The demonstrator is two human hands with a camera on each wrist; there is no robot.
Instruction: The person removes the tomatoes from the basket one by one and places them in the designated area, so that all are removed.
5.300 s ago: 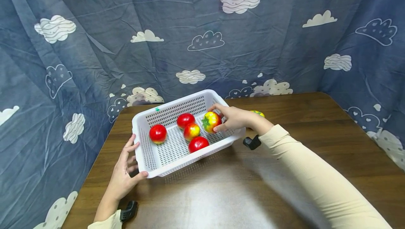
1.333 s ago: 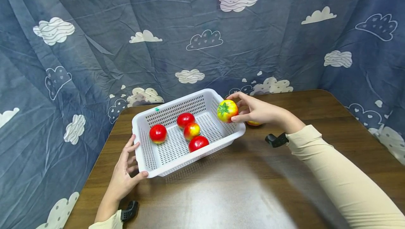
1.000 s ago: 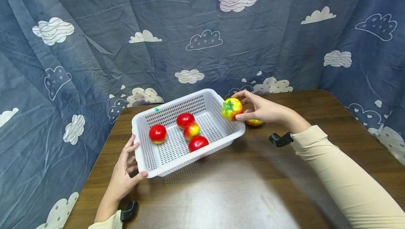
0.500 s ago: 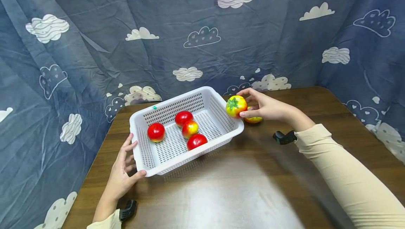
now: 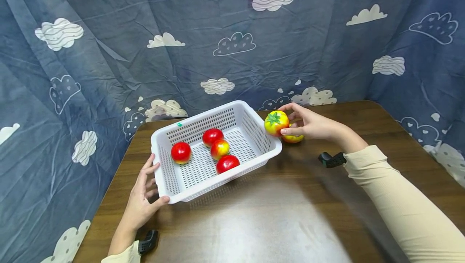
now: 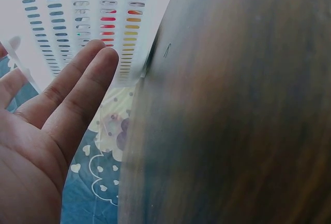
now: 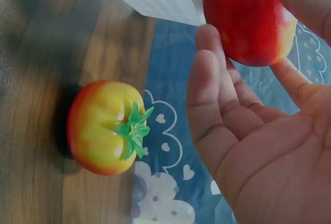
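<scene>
In the head view my right hand pinches a yellow-and-red toy tomato with a green star-shaped leaf top, just past the right rim of the white perforated plastic basket. Its reddish underside shows in the right wrist view, held between thumb and fingers. A second such tomato lies on the table under that hand, partly hidden in the head view. My left hand holds the basket's left end, thumb on the front corner and fingers along the side. Inside lie several round red fruits, one apple-like with a yellow patch.
The brown wooden table extends around the basket. A dark blue cloth with white clouds hangs behind and beside it. A black camera mount sits under the right wrist, with another mount at the left wrist.
My right hand has lifted the tomato from inside the basket and carried it right, over the rim toward the other tomato. The left hand and the basket have stayed put.
</scene>
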